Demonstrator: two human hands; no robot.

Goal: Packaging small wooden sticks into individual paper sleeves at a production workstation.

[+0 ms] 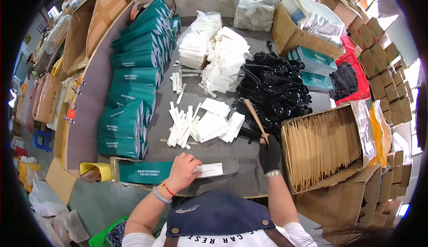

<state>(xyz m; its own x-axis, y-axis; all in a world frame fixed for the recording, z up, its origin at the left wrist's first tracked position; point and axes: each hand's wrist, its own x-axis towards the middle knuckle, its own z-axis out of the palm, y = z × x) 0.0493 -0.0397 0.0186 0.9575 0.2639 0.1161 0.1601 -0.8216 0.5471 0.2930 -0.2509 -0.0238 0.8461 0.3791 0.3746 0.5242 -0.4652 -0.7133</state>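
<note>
Teal paper sleeve (145,172) lies low in the frame's centre, pinned flat by your bare left hand (183,170) along with a white napkin packet (208,170); both are light and floppy, so grip the edges. Your gloved right hand (269,152) pinches a stiff, light wooden chopstick pair (255,118). Around them, the grey tabletop (223,151) is crowded with black spoons (274,91) and cartons.

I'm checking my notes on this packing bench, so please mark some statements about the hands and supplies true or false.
1. The right hand wears a black glove. True.
2. The right hand holds a black spoon. False: it holds wooden chopsticks.
3. The left hand is bare and rests on a white packet. True.
4. The chopstick box sits left of the teal sleeves. False: it sits to their right.
5. Black spoons lie heaped on the table. True.
</note>
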